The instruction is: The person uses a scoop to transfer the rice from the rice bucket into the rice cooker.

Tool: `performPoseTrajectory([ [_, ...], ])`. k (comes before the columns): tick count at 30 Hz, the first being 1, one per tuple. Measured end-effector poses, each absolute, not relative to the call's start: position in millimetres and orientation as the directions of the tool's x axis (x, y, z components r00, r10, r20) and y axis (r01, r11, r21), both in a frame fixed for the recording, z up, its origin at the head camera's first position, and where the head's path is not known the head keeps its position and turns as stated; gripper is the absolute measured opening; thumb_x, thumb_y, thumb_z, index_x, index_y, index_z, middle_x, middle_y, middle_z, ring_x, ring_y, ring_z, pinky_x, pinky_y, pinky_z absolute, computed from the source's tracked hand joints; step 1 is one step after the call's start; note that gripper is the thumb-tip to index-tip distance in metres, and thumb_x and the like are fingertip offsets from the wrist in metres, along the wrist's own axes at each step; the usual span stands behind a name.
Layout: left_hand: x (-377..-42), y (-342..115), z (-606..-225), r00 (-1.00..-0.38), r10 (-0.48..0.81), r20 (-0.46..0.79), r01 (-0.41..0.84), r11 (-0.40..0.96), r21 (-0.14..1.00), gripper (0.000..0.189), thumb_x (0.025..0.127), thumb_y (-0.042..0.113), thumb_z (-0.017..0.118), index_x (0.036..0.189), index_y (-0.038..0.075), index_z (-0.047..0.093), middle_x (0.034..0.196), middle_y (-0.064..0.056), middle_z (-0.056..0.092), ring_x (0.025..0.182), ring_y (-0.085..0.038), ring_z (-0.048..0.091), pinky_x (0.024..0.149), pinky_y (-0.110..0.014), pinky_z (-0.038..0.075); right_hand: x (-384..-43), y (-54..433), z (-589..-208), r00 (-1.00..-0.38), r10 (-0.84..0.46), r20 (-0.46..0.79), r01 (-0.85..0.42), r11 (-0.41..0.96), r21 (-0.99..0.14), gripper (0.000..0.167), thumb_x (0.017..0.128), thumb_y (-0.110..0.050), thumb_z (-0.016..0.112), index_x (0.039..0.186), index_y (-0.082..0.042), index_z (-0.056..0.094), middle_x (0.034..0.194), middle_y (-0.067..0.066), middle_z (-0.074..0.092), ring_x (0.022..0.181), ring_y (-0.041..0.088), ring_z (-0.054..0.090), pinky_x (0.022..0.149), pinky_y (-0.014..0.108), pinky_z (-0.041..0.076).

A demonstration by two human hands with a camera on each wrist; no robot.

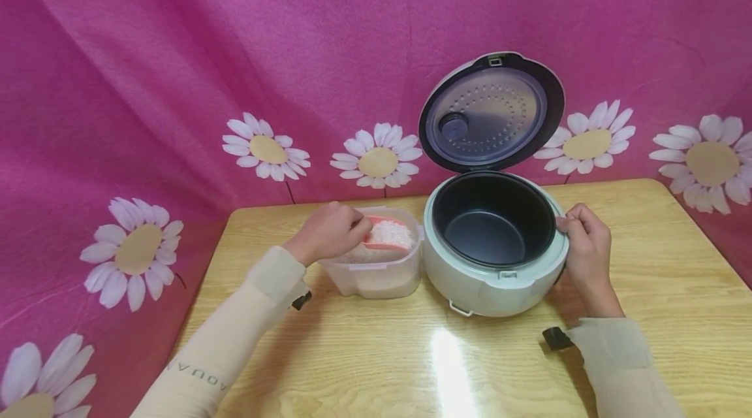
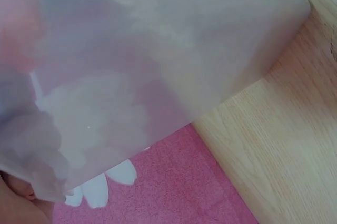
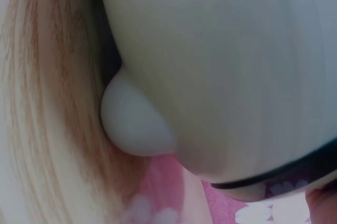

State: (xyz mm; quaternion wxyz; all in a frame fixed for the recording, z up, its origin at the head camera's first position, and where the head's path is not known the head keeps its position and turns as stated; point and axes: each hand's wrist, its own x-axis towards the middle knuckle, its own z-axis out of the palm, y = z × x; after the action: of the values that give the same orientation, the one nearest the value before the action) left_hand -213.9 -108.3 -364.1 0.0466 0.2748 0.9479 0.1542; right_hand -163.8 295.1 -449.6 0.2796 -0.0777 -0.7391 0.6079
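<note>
In the head view my left hand [image 1: 330, 231] grips a pinkish-red scoop [image 1: 384, 247] heaped with white rice [image 1: 391, 233]. The scoop is inside the opening of a translucent plastic container [image 1: 383, 282], with more rice below it. Beside that container stands a white rice cooker [image 1: 490, 294], its lid [image 1: 499, 111] raised. The dark inner pot [image 1: 484, 235] has a bare bottom. My right hand [image 1: 589, 249] holds the cooker's right side, thumb at the rim. The container wall [image 2: 174, 50] fills much of the left wrist view; the cooker's body [image 3: 221, 77] fills the right wrist view.
Everything stands on a light wooden table [image 1: 364, 353]. Close behind the table's back edge hangs a magenta cloth [image 1: 329, 52] with large white daisies, which also runs along the left side. The raised lid is in front of this cloth.
</note>
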Motion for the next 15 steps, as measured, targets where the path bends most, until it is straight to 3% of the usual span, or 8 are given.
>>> performPoseTrajectory([
  [15,-211.0,-114.3,-352.2,-0.857,0.515,0.022,0.495,0.809,0.316,0.038,0.100,0.027,0.049,0.066,0.018,0.064,0.055,0.007,0.038,0.052,-0.008,0.035,0.053,-0.024,0.030,-164.2,295.3,-450.6,-0.832,0.456,0.316,-0.217,0.256,-0.942,0.027,0.095,-0.007,0.053,0.069,-0.006,0.048,0.061,-0.011,0.043,0.065,0.007,0.044,0.060,0.020,0.035],
])
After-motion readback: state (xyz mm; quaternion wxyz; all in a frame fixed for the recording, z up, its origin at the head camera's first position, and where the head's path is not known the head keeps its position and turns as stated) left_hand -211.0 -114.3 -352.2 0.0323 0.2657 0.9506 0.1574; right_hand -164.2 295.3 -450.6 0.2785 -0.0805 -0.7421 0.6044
